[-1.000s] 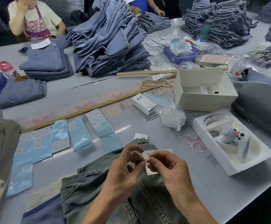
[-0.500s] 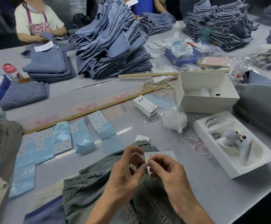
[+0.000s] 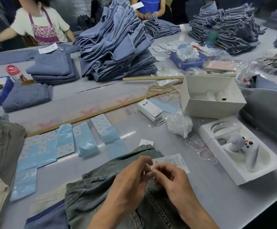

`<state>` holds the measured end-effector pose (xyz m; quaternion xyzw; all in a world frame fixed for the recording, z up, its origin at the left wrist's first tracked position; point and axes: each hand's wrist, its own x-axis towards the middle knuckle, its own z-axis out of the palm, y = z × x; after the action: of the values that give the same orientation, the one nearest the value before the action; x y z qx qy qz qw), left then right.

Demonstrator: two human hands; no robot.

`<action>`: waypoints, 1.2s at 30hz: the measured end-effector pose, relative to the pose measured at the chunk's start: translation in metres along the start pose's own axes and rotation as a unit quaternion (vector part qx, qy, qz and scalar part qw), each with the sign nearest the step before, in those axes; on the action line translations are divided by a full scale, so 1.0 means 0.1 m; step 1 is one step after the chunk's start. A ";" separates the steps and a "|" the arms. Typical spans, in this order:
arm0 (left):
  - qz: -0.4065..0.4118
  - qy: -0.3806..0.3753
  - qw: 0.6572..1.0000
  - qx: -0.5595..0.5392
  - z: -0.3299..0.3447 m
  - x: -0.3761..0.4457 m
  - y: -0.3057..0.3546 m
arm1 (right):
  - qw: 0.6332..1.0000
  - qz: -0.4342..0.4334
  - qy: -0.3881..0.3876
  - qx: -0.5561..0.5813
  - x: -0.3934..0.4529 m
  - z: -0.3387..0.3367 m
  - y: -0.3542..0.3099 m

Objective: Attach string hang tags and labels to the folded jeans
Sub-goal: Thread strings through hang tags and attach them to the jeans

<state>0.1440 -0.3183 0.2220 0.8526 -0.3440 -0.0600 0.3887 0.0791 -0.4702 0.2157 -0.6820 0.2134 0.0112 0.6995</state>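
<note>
Where our two hands meet, a white hang tag (image 3: 175, 162) sits w/ its near-left corner caught between them, resting over the waist end of the grey-green folded jeans (image 3: 101, 187) at the near edge of the grey table (image 3: 208, 195). Left hand (image 3: 131, 177): fingers curled, tips drawn together at the tag's corner, apparently pinching it. Right hand (image 3: 170, 179): thumb and forefinger pressed tip-to-tip against the left, other fingers curled under; we cannot tell if a string is held, the contact point is blurred. The tag's far-right end projects free past the jeans' edge.

Left of the jeans, blue label strips (image 3: 65, 142) lie in a row, some overlapping; a long wooden ruler (image 3: 91, 115) runs diagonally behind them. A small white card (image 3: 146, 142) lies just beyond the jeans' far corner. Right of the tag, a band of bare table separates it from loose white strings (image 3: 198, 146) and a clear bag (image 3: 179, 124). Beyond: a stack of tags (image 3: 151, 111), an open white box (image 3: 212, 96), and a white tray (image 3: 240, 151) holding a controller (image 3: 238, 142), its near corner close to the table's right edge.

Far side: a tall pile of blue jeans (image 3: 116, 47), folded stacks (image 3: 51, 66), and a person in a floral apron (image 3: 42, 28). Khaki fabric (image 3: 4, 146) borders the left edge.
</note>
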 end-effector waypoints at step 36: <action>-0.571 0.571 0.573 -0.140 -1.39 -2.29 -2.42 | 0.953 -0.164 -0.220 -0.126 -0.01 2.08 -0.17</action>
<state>0.1531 0.0247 0.1102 0.6652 0.5199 0.1822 0.5040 0.1419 -0.2715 0.2276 -0.7706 -0.0636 0.0727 0.6299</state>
